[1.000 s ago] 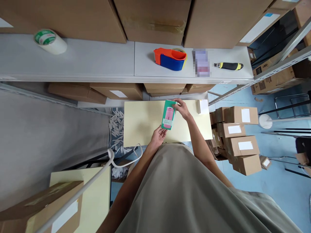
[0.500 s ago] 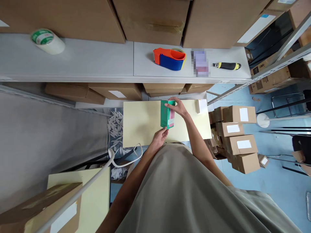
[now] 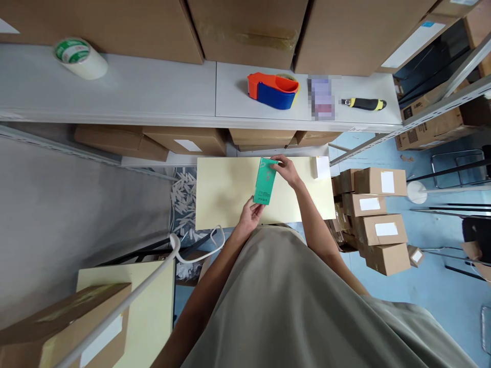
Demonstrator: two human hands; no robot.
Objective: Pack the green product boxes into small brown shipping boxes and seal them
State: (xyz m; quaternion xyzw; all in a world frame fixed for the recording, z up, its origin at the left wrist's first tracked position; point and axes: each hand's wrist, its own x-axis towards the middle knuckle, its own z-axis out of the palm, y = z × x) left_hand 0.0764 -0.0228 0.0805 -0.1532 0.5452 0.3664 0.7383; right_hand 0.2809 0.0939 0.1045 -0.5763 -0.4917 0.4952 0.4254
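Observation:
A slim green box (image 3: 265, 181) is held between both my hands above a pale yellow tabletop (image 3: 226, 191). My left hand (image 3: 250, 213) pinches its near end from below. My right hand (image 3: 287, 170) grips its far end with closed fingers. The box now shows a plain green face with small print. A small white box (image 3: 320, 167) sits at the table's far right corner, just right of my right hand.
A grey shelf (image 3: 153, 97) above carries a roll of tape (image 3: 80, 58), an orange-and-blue tape dispenser (image 3: 273, 90) and a yellow-black utility knife (image 3: 363, 104). Large cartons line the shelf back. Labelled cardboard boxes (image 3: 378, 220) are stacked on the floor at right. A second table with a carton (image 3: 65, 327) is lower left.
The green box has been turned over between my hands: its pink-windowed face showed a second ago, then its narrow side, now a plain green face. Both hands stayed at its ends.

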